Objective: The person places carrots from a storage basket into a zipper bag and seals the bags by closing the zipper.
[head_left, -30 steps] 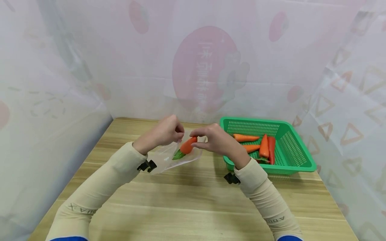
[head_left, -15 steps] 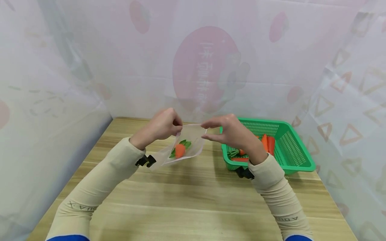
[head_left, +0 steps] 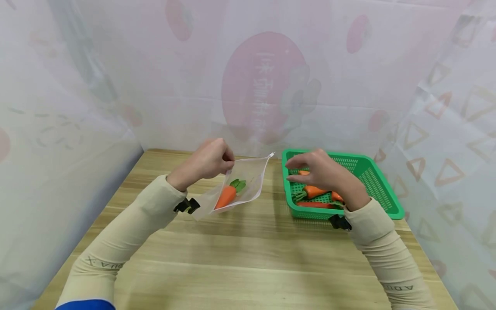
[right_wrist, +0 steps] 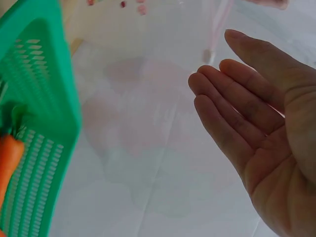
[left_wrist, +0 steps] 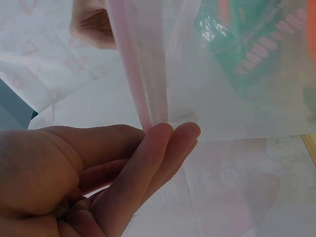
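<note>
My left hand (head_left: 211, 159) pinches the top edge of a clear zip bag (head_left: 248, 181), which hangs above the wooden table (head_left: 240, 254). An orange carrot (head_left: 225, 196) with green leaves lies inside the bag. In the left wrist view my fingers (left_wrist: 163, 148) hold the bag's pink-edged rim (left_wrist: 136, 74). My right hand (head_left: 317, 170) hovers open over the left end of the green basket (head_left: 381, 189), holding nothing. Its palm and straight fingers (right_wrist: 232, 118) show in the right wrist view. Several carrots (head_left: 314, 191) lie in the basket under that hand.
White printed sheeting (head_left: 263, 86) walls in the table at the back and on both sides. The green basket's rim (right_wrist: 54, 74) fills the left of the right wrist view, with one carrot (right_wrist: 7, 158) in it.
My right hand let go of the bag's edge and moved right over the basket. The carrot slid deeper into the bag, which my left hand alone now holds.
</note>
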